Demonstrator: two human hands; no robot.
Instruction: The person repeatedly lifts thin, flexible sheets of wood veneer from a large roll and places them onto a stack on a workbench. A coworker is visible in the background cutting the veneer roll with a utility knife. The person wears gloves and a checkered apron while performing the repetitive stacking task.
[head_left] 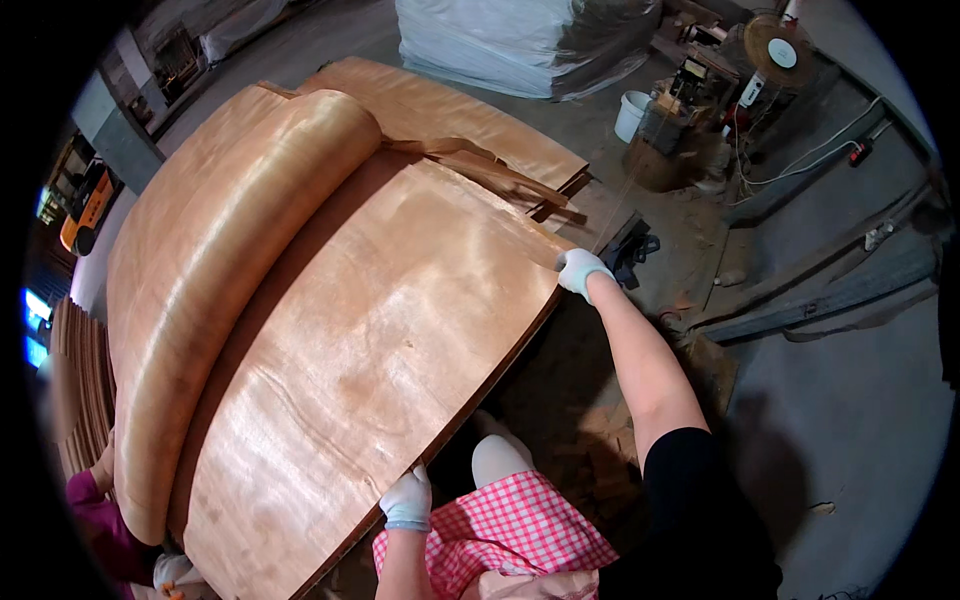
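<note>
A large, thin sheet of reddish-tan wood veneer [400, 290] lies on top of a stack in front of me. In a white glove, my left hand [407, 500] is closed on its near edge, thumb on top. My right hand [583, 272], gloved too, grips the sheet's right corner with the arm stretched out. Beyond the flat part, a veneer sheet curls over in a long, thick fold [240, 235] running from lower left to upper middle. Torn veneer strips [490, 175] stick out near the fold's far end. Fingers under the edge are hidden.
At the lower left stands another person with a purple sleeve [84, 488], a hand at the fold's end. More veneer [450, 105] lies behind. A plastic-wrapped stack [525, 45], a white bucket [631, 116], a fan-like round machine [778, 52] and a cable [810, 170] are farther off.
</note>
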